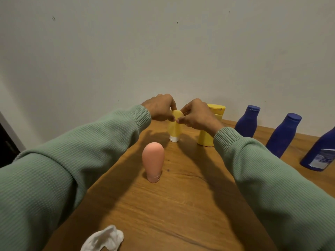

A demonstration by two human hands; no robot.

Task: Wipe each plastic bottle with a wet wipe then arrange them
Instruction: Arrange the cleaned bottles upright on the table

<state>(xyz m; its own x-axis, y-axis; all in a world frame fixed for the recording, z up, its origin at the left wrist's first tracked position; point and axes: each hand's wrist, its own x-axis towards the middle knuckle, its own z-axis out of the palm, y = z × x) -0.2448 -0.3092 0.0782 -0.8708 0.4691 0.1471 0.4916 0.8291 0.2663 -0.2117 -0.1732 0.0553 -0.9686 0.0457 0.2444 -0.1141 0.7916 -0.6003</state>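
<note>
A small yellow squeeze bottle [174,128] stands on its white cap near the far side of the wooden table [181,205]. My left hand [160,107] and my right hand [195,115] both pinch its rounded top from either side. A pink squeeze bottle [153,163] stands upright, cap down, nearer to me and apart from both hands. A crumpled white wet wipe [104,240] lies at the table's near edge, held by neither hand.
A larger yellow bottle [208,136] stands just right of the small one, partly behind my right wrist. Three dark blue bottles [247,122] [283,134] [320,153] line up along the right side. A plain wall rises directly behind the table.
</note>
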